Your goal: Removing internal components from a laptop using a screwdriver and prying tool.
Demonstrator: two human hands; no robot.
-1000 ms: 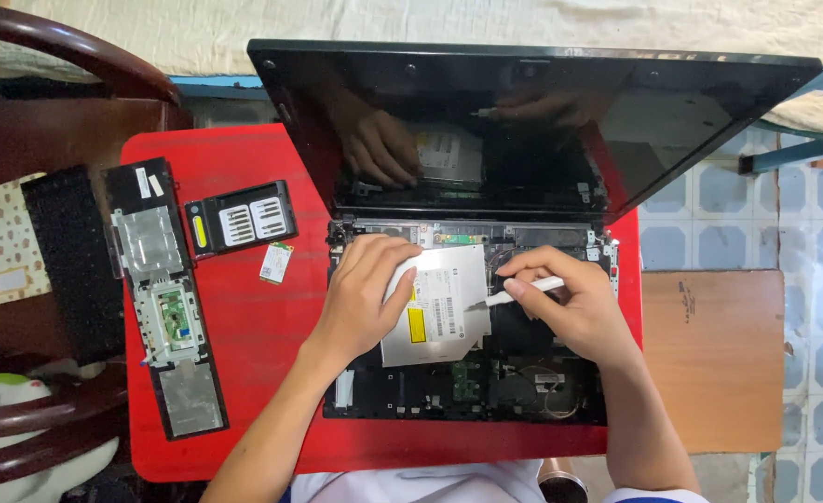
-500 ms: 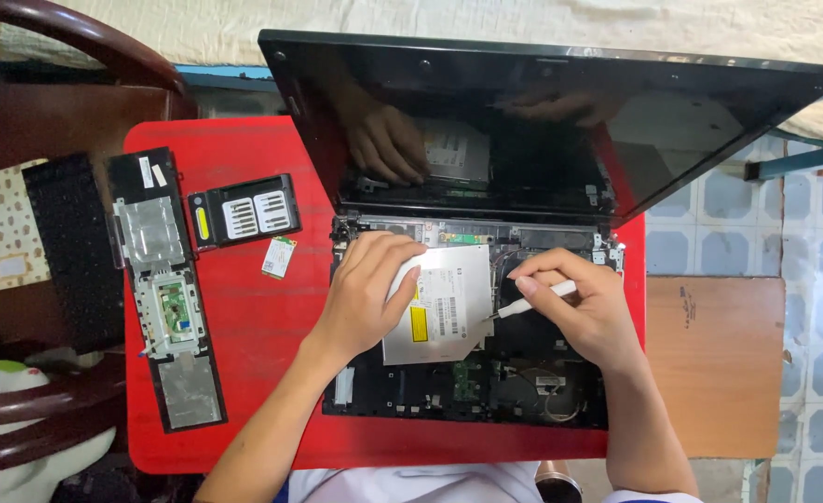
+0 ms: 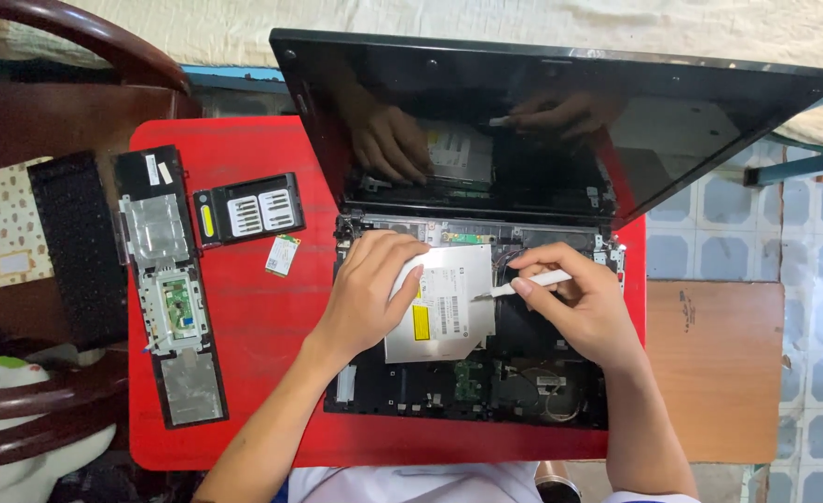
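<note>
The left hand (image 3: 367, 289) is laid flat-ish on the left edge of the silver optical drive (image 3: 441, 312), fingers curled over its top corner, so it's pressed against it rather than wrapped around anything. The right hand (image 3: 586, 303) is closed in a pen-style grip on a white-handled screwdriver (image 3: 523, 283), whose tip is pointed at the right edge of the drive, pretty much touching it.

The drive is sat in the middle of the opened-up laptop base (image 3: 542, 382), with bare circuit board and wires seen all around it. The laptop's dark screen (image 3: 672, 130) is tilted back behind the base, and both hands are mirrored in it.

All of this is parked on a red tabletop (image 3: 244, 373). Left of the laptop, a small green wireless card (image 3: 283, 253) is lying loose, with a black access cover (image 3: 248, 209) just above it. Further left, the removed palmrest panel (image 3: 171, 289) is laid face down, and a black keyboard (image 3: 78, 250) is set beside that, hanging off the red edge. To the right, a wooden board (image 3: 714, 373) is seen next to the tabletop, over a tiled floor (image 3: 821, 307).
</note>
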